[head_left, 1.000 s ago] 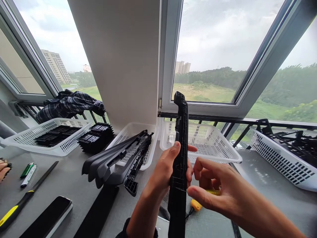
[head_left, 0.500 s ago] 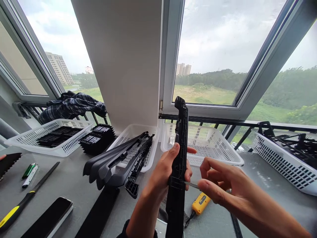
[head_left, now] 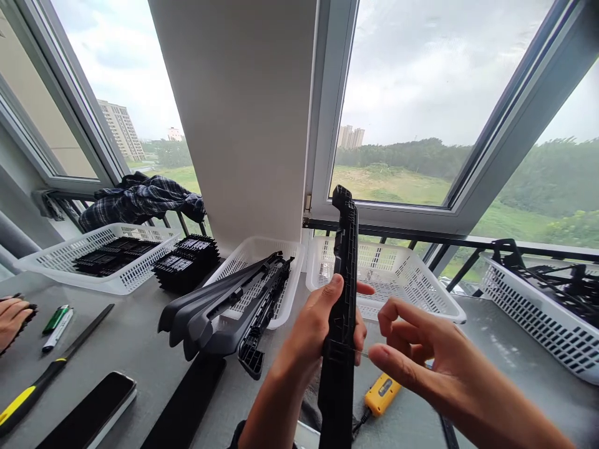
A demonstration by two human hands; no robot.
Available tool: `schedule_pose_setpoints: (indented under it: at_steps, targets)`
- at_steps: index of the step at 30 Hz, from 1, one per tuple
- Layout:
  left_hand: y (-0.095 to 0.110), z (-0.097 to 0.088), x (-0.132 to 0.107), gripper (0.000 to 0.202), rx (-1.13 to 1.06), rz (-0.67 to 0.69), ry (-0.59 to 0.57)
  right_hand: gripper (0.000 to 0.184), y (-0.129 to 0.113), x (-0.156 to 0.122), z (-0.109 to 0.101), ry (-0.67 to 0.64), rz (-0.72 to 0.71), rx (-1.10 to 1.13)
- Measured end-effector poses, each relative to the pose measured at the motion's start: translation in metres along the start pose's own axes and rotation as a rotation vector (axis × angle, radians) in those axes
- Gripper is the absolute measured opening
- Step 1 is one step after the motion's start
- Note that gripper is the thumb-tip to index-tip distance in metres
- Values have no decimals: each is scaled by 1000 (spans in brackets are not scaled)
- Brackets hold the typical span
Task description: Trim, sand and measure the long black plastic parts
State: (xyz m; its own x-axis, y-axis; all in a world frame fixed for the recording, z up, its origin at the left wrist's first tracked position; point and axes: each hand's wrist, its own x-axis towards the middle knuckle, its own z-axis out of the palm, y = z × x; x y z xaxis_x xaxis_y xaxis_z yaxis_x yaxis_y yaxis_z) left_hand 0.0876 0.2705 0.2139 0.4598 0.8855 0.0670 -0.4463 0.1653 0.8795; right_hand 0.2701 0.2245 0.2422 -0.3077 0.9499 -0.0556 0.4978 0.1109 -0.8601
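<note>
Apparently, the person's left hand serves as a holder: its fingers are wrapped around a long black plastic strip, with the thumb on the near face. The strip stands almost upright above the counter, its ribbed side turned to the person, perhaps so that the small ribs can be well seen. Its top end is hooked, and its lower part is smoother and runs out of view.

The right hand is at the strip's right side, its fingers narrowly pinched, seemingly on a thin, pale tool like a blade. Its tip points to the strip's edge; whether it presses there, one cannot tell. Such a light pinch probably suits fine control.

Below lies a yellow box with a dark cord. To the left, smooth, matte grey covers lean out of a white basket, presumably because they are too long for it. Beside them, black toothed plates are stacked, likely to save space. At the far left, another person's hand holds a dark piece.
</note>
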Motion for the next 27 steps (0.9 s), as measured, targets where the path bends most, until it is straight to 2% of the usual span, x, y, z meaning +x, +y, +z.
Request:
schedule_pose_setpoints:
  at_steps: [3, 9, 15, 20, 27]
  targets:
    - [-2, -6, 4, 78, -8, 7, 2, 60, -2, 0, -2, -31, 9, -22]
    - [-2, -10, 4, 76, -10, 40, 4, 58, 2, 4, 1, 10, 29, -42]
    - [2, -5, 0, 74, 9, 43, 4, 54, 6, 0, -1, -76, 25, -22]
    - [2, -4, 0, 78, 19, 33, 7, 55, 1, 2, -1, 16, 1, -38]
    - [4, -1, 0, 78, 40, 54, 15, 57, 0, 2, -1, 8, -6, -39]
